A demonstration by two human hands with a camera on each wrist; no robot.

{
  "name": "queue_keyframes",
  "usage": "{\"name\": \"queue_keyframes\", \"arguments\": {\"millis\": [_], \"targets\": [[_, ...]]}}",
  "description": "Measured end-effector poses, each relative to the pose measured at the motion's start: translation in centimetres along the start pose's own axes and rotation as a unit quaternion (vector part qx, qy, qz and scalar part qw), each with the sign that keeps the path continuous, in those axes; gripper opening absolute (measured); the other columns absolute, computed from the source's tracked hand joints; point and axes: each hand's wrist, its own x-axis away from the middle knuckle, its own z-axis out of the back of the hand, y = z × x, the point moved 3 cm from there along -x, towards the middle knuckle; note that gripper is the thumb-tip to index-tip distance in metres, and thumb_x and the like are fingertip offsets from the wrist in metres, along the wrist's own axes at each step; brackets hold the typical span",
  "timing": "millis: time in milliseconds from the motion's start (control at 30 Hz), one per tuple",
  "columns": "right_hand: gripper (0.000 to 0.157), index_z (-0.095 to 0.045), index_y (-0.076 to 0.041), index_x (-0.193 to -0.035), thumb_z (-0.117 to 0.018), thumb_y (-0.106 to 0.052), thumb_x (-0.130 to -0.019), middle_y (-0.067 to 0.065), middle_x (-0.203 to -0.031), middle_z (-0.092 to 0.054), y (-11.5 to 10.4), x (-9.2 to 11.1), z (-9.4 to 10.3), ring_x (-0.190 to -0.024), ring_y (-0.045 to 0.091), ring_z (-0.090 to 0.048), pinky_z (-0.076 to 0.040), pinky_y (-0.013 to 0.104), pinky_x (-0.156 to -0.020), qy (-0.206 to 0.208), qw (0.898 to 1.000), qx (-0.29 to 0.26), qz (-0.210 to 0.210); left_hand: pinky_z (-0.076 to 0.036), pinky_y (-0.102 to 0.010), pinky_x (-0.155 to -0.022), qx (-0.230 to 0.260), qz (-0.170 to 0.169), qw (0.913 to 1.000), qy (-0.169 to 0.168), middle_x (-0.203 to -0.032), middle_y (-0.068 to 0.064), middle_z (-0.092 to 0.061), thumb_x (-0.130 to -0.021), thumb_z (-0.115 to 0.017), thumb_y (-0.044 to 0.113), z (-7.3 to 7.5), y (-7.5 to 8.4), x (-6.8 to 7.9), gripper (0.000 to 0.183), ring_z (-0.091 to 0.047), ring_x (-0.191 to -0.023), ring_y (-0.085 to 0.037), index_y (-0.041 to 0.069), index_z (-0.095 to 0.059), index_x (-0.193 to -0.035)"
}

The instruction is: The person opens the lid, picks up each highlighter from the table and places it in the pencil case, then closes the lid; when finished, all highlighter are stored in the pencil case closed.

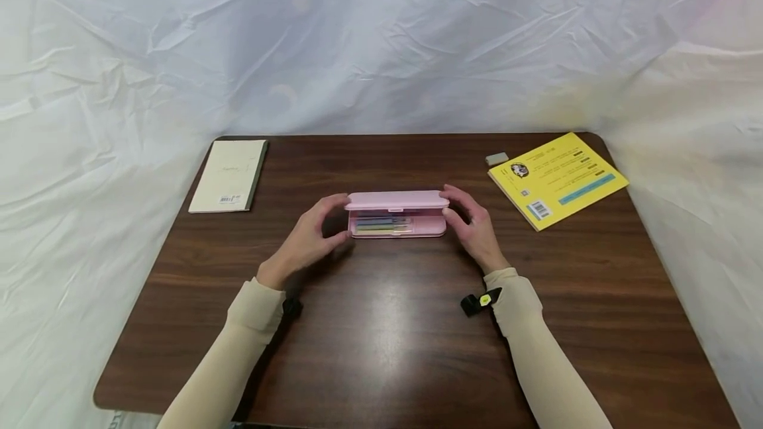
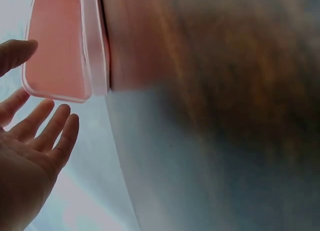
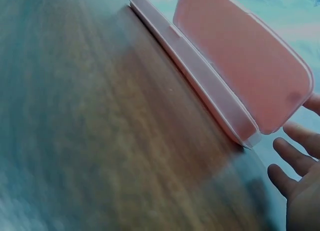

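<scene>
A pink pencil case [image 1: 396, 201] lies across the middle of the table, its lid raised part way. Inside are several pens [image 1: 381, 224], mostly toward the left. My left hand [image 1: 306, 237] is at the case's left end, index fingertip by the lid's corner and thumb lower, near the base; its fingers are spread in the left wrist view. At the other end, my right hand [image 1: 475, 230] pinches the lid's corner, index finger on top and thumb under the edge. The right wrist view shows the lid's inner face [image 3: 245, 61] and the other fingers extended; the thumb is out of sight there.
A cream notebook [image 1: 229, 174] lies at the table's back left. Toward the back right are a yellow book [image 1: 557, 181] and a small grey-white eraser [image 1: 496, 159]. White sheeting [image 1: 381, 45] hangs behind the dark wooden table [image 1: 387, 336].
</scene>
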Motion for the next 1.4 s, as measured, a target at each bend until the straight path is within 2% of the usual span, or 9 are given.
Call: {"name": "queue_keyframes", "arguments": {"millis": [167,333,533,700,833,967,1200,1400], "targets": [[0.03,-0.07,-0.006,-0.13,-0.066,-0.019,-0.103,0.013,-0.154,-0.056,1.5,-0.1,0.1,-0.146,0.032,-0.048,-0.03,0.058,-0.123,0.003,1.0,0.001,-0.013,-0.041,-0.056,-0.117,0.003,0.023,0.9997,0.006,-0.158,-0.006,-0.051,-0.094,-0.083,0.022,-0.2,-0.2,0.1,0.059,-0.049,-0.144,-0.026,0.016,-0.056,-0.146],[0.026,-0.073,-0.01,-0.121,-0.073,-0.026,-0.1,0.009,-0.152,-0.06,1.6,-0.1,0.1,-0.145,0.029,-0.05,-0.03,0.057,-0.123,-0.004,1.0,0.019,-0.015,-0.043,-0.056,-0.114,0.001,0.061,0.9979,0.021,-0.158,-0.008,-0.052,-0.1,-0.075,0.033,-0.1,-0.7,-0.1,0.053,-0.05,-0.143,-0.028,0.012,-0.058,-0.145],[0.034,-0.071,-0.015,-0.124,-0.077,-0.035,-0.098,0.006,-0.156,-0.056,1.7,-0.1,0.0,-0.149,0.028,-0.044,-0.026,0.057,-0.125,-0.028,0.998,0.055,-0.025,-0.042,-0.055,-0.116,-0.012,0.106,0.9942,-0.007,-0.161,-0.012,-0.047,-0.102,-0.071,0.041,-0.3,-1.6,-0.3,0.07,-0.046,-0.147,-0.03,0.011,-0.044,-0.158],[0.046,-0.067,-0.017,-0.134,-0.077,-0.042,-0.096,0.006,-0.161,-0.049,1.7,-0.1,-0.1,-0.152,0.029,-0.04,-0.026,0.058,-0.125,-0.051,0.994,0.096,-0.034,-0.041,-0.054,-0.117,-0.007,0.126,0.9914,-0.036,-0.163,-0.013,-0.045,-0.102,-0.07,0.044,-0.5,-2.2,-0.6,0.081,-0.047,-0.146,-0.034,0.011,-0.029,-0.165],[0.058,-0.061,-0.017,-0.143,-0.078,-0.045,-0.095,0.007,-0.165,-0.044,1.5,-0.1,-0.3,-0.154,0.029,-0.036,-0.026,0.058,-0.125,-0.072,0.987,0.133,-0.044,-0.039,-0.056,-0.117,-0.003,0.131,0.9903,-0.045,-0.16,-0.012,-0.049,-0.102,-0.069,0.047,-0.6,-2.5,-0.8,0.084,-0.049,-0.144,-0.037,0.014,-0.027,-0.166],[0.062,-0.058,-0.014,-0.146,-0.08,-0.041,-0.095,0.012,-0.166,-0.042,1.2,-0.1,-0.7,-0.155,0.032,-0.035,-0.026,0.057,-0.125,-0.084,0.983,0.157,-0.033,-0.035,-0.057,-0.12,-0.016,0.129,0.9895,-0.063,-0.158,-0.011,-0.052,-0.1,-0.072,0.046,-0.7,-2.5,-1.0,0.085,-0.045,-0.148,-0.035,0.015,-0.029,-0.166],[0.065,-0.059,-0.01,-0.145,-0.083,-0.038,-0.092,0.017,-0.163,-0.043,0.5,0.2,-1.3,-0.152,0.039,-0.036,-0.024,0.062,-0.123,-0.082,0.98,0.183,-0.011,-0.03,-0.058,-0.122,-0.029,0.127,0.9877,-0.086,-0.165,-0.012,-0.042,-0.099,-0.075,0.045,-0.6,-2.8,-1.0,0.086,-0.036,-0.154,-0.033,0.019,-0.029,-0.167],[0.066,-0.058,-0.011,-0.146,-0.084,-0.039,-0.091,0.019,-0.16,-0.045,0.6,0.5,-1.5,-0.149,0.04,-0.038,-0.025,0.062,-0.122,-0.079,0.976,0.201,-0.009,-0.029,-0.058,-0.123,-0.041,0.122,0.9868,-0.099,-0.168,-0.014,-0.037,-0.101,-0.071,0.044,-0.6,-2.9,-1.6,0.078,-0.033,-0.155,-0.034,0.022,-0.034,-0.166]]}}
